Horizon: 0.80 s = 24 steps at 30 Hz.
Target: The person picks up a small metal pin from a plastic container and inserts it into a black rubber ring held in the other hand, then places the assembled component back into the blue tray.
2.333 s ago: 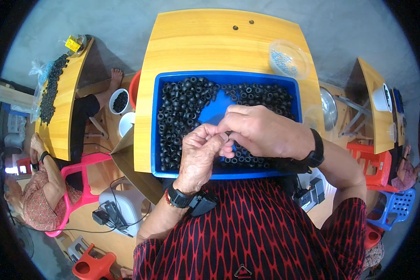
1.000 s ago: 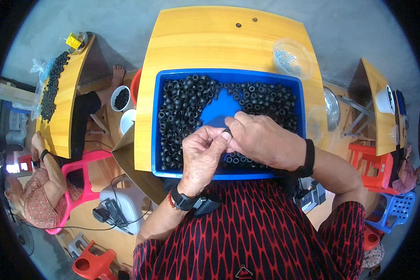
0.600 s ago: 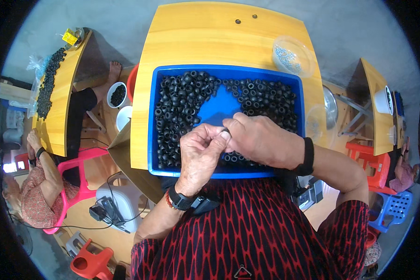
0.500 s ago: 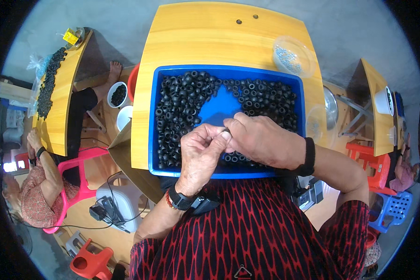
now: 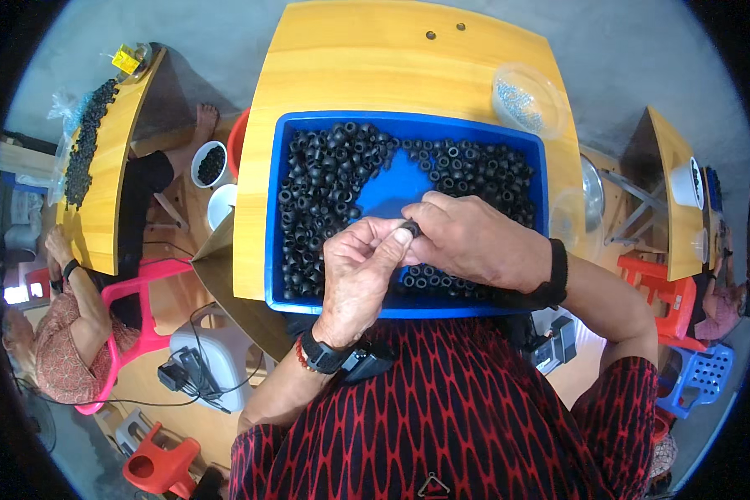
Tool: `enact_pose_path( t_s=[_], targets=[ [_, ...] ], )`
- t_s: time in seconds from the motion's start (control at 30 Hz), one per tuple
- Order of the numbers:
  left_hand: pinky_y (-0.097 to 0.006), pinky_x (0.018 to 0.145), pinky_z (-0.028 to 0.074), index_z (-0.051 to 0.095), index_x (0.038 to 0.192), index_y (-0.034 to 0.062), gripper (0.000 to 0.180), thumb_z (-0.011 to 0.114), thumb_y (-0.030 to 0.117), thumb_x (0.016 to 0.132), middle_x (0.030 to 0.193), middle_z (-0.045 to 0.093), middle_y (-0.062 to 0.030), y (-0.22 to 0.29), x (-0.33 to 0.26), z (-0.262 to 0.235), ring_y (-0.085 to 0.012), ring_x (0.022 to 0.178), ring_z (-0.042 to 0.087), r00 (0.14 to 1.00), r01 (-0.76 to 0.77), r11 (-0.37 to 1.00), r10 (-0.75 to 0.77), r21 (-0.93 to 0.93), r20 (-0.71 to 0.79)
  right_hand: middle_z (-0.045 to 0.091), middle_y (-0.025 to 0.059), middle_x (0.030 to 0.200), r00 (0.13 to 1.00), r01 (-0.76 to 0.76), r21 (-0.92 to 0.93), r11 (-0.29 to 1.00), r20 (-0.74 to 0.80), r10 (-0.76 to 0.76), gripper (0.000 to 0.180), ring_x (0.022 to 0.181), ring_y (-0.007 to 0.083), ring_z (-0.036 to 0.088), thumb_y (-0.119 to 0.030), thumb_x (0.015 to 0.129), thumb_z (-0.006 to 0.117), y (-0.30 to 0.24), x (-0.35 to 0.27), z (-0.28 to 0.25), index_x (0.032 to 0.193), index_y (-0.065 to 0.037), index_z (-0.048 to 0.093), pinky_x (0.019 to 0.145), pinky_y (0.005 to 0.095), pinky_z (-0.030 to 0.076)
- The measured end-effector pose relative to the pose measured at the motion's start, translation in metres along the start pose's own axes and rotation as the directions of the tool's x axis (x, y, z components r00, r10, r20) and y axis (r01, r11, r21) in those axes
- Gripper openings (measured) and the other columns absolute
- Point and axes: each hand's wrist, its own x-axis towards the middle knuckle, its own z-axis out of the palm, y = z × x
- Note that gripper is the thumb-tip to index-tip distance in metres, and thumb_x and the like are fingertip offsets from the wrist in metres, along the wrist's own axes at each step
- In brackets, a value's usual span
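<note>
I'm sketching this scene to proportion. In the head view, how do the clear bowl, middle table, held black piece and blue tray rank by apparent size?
1. Middle table
2. Blue tray
3. Clear bowl
4. Black piece, partly hidden

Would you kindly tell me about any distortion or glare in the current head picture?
Head view: fisheye bending bows the yellow wooden tabletop; a white glow at far left looks overexposed; the small black piece in the left hand shows little detail.

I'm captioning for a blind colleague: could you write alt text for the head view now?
A person's left hand pinches a small black piece, right hand close against it, above a blue tray of black hollow pieces. The tray sits on a yellow table beside a clear tub.
</note>
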Motion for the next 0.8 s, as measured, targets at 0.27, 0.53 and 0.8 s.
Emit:
enact_pose_path(
  t_s=[0.27, 0.53, 0.8],
  targets=[
    [-0.027, 0.072, 0.056, 0.064, 0.100, -0.0043, 0.013, 0.063, 0.008, 0.096, 0.089, 0.070, -0.0084, -0.004, 0.001, -0.005, -0.0126, 0.075, 0.066, 0.998, -0.033, 0.994, 0.039, 0.104, -0.057, 0.055, 0.0160, 0.079, 0.990, -0.072, -0.024, 0.997, -0.120, 0.068, 0.019, 0.068, 0.0337, 0.063, -0.015, 0.087, 0.060, -0.003, 0.002, 0.020, 0.091, 0.001, 0.053, 0.061, 0.0423, 0.054],
    [-0.027, 0.069, 0.057, 0.063, 0.100, -0.0038, 0.012, 0.062, 0.008, 0.096, 0.089, 0.069, -0.0086, -0.001, 0.002, -0.001, -0.0123, 0.075, 0.066, 1.000, 0.021, 0.998, -0.020, 0.058, -0.021, 0.055, 0.0158, 0.079, 0.992, -0.004, -0.011, 1.000, -0.129, 0.002, 0.018, 0.069, 0.0331, 0.063, -0.016, 0.087, 0.061, 0.003, 0.000, 0.013, 0.087, 0.001, 0.053, 0.059, 0.0424, 0.053],
    [-0.028, 0.068, 0.058, 0.064, 0.097, -0.0021, 0.013, 0.063, 0.011, 0.097, 0.087, 0.069, -0.0074, -0.002, 0.001, -0.001, -0.0126, 0.072, 0.066, 0.999, -0.032, 0.998, 0.034, 0.062, -0.040, 0.055, 0.0127, 0.083, 0.993, 0.041, -0.081, 0.996, -0.104, -0.050, 0.019, 0.078, 0.0284, 0.060, -0.016, 0.084, 0.061, -0.001, 0.002, 0.018, 0.075, 0.000, 0.056, 0.060, 0.0397, 0.054]
  ],
)
